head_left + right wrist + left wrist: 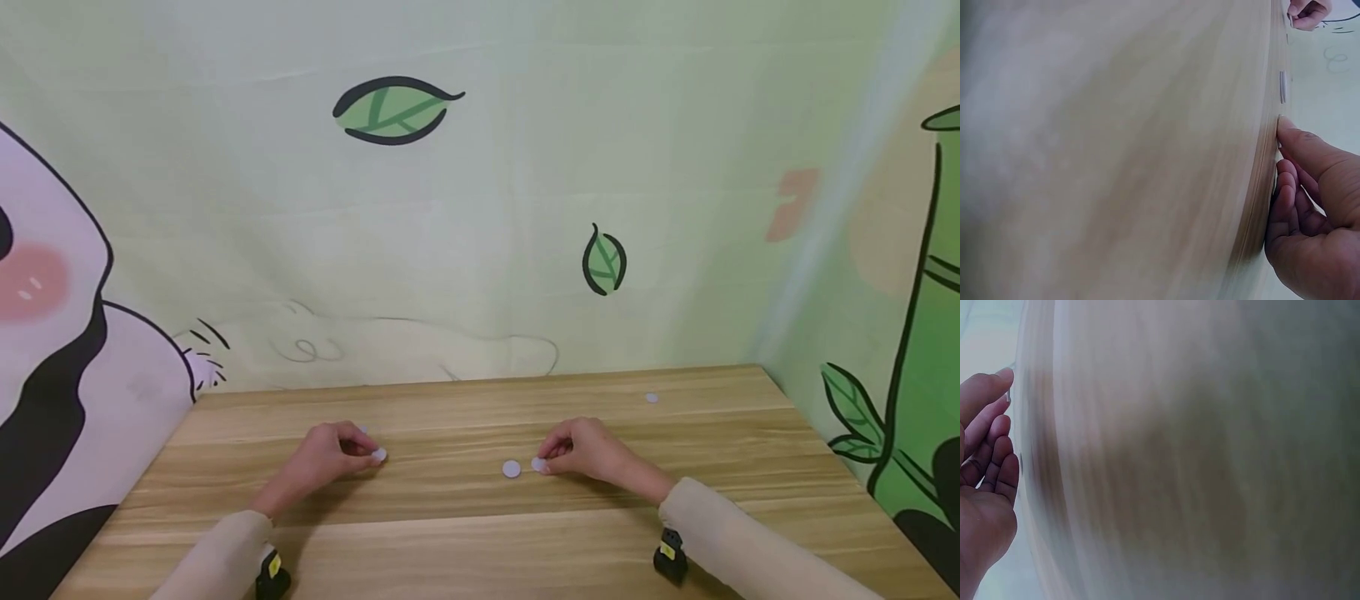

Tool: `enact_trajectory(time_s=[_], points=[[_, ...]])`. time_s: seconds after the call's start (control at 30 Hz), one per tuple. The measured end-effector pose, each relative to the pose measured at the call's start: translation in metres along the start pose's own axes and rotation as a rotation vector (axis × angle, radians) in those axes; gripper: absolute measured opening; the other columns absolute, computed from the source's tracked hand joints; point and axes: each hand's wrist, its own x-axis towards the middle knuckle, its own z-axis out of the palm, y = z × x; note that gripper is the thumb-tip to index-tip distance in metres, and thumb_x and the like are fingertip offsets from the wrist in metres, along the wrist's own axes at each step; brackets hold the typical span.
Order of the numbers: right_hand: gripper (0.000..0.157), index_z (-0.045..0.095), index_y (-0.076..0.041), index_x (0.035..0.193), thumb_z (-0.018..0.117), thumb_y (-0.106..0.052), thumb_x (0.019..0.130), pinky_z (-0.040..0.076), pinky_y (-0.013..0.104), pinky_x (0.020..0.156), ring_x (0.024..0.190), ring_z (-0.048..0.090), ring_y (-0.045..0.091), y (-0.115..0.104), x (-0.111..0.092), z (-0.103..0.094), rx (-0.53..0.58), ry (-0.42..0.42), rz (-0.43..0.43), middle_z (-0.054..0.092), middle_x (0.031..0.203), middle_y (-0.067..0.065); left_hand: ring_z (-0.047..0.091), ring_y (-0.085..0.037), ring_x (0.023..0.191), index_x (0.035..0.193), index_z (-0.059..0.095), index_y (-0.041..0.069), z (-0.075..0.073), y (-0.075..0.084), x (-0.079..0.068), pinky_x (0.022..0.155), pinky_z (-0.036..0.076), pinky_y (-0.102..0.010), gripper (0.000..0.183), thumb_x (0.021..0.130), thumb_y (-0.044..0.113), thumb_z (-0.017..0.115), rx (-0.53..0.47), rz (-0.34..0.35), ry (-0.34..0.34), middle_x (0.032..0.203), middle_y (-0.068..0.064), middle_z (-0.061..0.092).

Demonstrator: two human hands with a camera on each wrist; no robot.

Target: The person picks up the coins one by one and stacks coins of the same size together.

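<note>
In the head view my left hand [330, 454] pinches a small white disc [380, 454] between thumb and fingertips, low over the wooden table. The left wrist view shows this hand [988, 444] side-on, a thin pale edge between thumb and index finger. To the right, my right hand [585, 450] has its thumb and index finger on another white disc [537, 464], close to the tabletop. Just left of that lies a white disc [512, 469], seen edge-on in the right wrist view as a thin upright strip [1283, 87] near my right thumb.
A further white disc [652, 398] lies at the back right of the wooden table [450, 558]. Behind my left fingers, a pale disc [363, 429] is partly hidden. A printed cloth backdrop [480, 208] with leaves and a panda rises at the table's far edge.
</note>
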Motion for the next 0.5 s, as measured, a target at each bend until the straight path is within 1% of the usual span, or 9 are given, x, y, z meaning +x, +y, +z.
enact_trajectory(time_s=[0.37,0.5], points=[[0.009,0.078,-0.009,0.090,0.084,-0.013,0.084,0.048,0.021,0.065,0.073,0.057,0.008,-0.002,0.001,0.000,0.010,-0.006,0.021,0.070,0.081,-0.005,0.057,-0.013,0.078,0.089,0.077,0.013,0.006,0.009,0.001,0.067,0.047,-0.024,0.018,0.083,0.026,0.086,0.007,-0.006,-0.016,0.082,0.004,0.067],[0.010,0.078,-0.008,0.090,0.084,-0.012,0.084,0.048,0.021,0.065,0.073,0.056,0.008,-0.003,0.000,0.000,0.015,-0.010,0.023,0.070,0.082,-0.004,0.058,-0.011,0.078,0.089,0.077,0.013,0.009,0.015,0.002,0.068,0.048,-0.024,0.018,0.082,0.026,0.087,-0.001,0.017,-0.021,0.084,0.004,0.068]])
